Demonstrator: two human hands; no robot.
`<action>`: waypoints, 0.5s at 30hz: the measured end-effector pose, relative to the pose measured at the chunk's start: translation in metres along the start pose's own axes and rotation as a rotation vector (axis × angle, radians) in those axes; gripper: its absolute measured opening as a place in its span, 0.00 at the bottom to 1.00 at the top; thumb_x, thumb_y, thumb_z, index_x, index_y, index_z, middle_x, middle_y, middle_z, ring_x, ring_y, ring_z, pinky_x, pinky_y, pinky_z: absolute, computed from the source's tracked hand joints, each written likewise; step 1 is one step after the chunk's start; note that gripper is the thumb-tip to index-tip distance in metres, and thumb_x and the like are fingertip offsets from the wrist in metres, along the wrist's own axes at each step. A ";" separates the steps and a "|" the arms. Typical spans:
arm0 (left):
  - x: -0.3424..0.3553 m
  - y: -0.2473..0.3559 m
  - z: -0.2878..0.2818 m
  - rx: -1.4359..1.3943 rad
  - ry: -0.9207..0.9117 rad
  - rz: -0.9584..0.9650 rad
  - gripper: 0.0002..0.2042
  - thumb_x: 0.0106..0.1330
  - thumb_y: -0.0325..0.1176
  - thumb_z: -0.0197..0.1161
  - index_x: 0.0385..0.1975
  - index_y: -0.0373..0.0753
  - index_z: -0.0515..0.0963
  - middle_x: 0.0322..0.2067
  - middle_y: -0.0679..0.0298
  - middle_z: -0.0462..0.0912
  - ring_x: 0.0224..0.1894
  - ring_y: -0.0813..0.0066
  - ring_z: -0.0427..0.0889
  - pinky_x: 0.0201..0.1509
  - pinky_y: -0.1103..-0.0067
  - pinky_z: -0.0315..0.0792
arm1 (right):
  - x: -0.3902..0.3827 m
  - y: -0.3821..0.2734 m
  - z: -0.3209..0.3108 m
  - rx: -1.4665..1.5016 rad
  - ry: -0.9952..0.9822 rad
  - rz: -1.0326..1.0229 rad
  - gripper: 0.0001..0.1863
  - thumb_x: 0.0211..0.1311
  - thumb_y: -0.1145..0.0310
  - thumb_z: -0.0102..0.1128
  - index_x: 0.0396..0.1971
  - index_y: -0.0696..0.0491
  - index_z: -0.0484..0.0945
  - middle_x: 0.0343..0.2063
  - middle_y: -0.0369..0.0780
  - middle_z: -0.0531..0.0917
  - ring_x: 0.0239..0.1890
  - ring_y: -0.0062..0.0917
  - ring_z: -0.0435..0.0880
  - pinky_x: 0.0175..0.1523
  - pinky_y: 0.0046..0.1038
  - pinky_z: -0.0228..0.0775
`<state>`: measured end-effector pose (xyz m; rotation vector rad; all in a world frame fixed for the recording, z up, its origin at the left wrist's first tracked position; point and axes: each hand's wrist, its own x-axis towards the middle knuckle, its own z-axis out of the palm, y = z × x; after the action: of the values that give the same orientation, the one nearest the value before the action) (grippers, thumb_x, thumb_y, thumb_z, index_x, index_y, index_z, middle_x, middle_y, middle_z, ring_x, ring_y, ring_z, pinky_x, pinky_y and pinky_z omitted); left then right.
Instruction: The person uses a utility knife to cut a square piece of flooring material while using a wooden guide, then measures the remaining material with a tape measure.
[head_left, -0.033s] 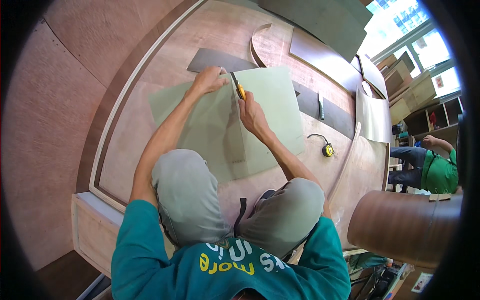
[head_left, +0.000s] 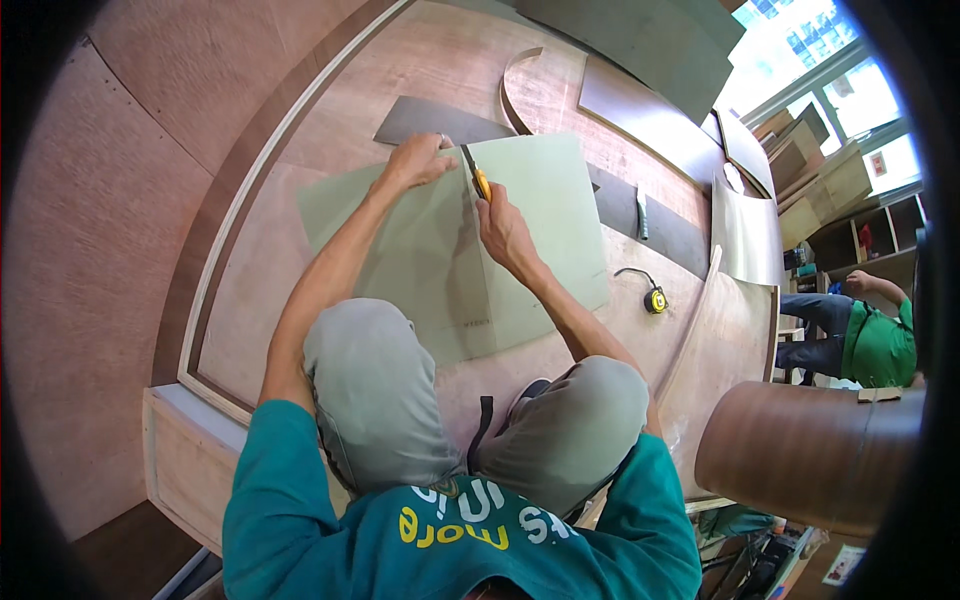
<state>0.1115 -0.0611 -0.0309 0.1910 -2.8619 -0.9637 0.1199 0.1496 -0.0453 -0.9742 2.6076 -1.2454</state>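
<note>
A pale green sheet (head_left: 545,240) lies in front of my knees, with a lengthwise line down its middle. At its far edge, my left hand (head_left: 418,160) is closed, thumb on top and fingers at the edge. My right hand (head_left: 507,230) grips a yellow utility knife (head_left: 482,183), its dark narrow blade pointing away along the line by the far edge. Beyond and partly under the sheet runs a dark grey strip (head_left: 430,118).
To the right lie a tape measure (head_left: 655,300), a putty knife (head_left: 642,215) and a long thin wooden strip (head_left: 695,305). A curved brown strip (head_left: 508,90) and brown panel (head_left: 640,120) lie beyond. A large brown roll (head_left: 800,455) stands right; a person in green (head_left: 880,340) is farther off.
</note>
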 end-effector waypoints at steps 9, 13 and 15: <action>-0.002 0.004 -0.002 0.004 -0.045 -0.052 0.19 0.55 0.42 0.64 0.41 0.35 0.78 0.38 0.49 0.82 0.43 0.53 0.81 0.46 0.66 0.71 | -0.001 0.002 0.001 0.008 0.021 -0.047 0.13 0.67 0.67 0.43 0.47 0.57 0.61 0.25 0.59 0.76 0.30 0.57 0.75 0.34 0.51 0.63; -0.001 -0.002 0.000 0.016 0.017 0.004 0.20 0.55 0.42 0.64 0.42 0.34 0.78 0.39 0.47 0.81 0.44 0.52 0.80 0.47 0.66 0.72 | -0.001 -0.002 -0.001 0.000 -0.021 0.002 0.13 0.68 0.67 0.43 0.47 0.58 0.61 0.25 0.59 0.76 0.30 0.57 0.75 0.34 0.51 0.63; 0.000 -0.003 0.001 0.022 0.029 0.024 0.20 0.54 0.42 0.64 0.43 0.34 0.78 0.40 0.47 0.81 0.44 0.52 0.80 0.48 0.66 0.72 | -0.002 -0.002 -0.002 0.000 -0.002 -0.021 0.13 0.67 0.67 0.43 0.47 0.58 0.61 0.25 0.59 0.76 0.30 0.57 0.75 0.34 0.51 0.63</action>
<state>0.1111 -0.0629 -0.0331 0.1712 -2.8428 -0.9174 0.1216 0.1512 -0.0425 -1.0051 2.6028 -1.2485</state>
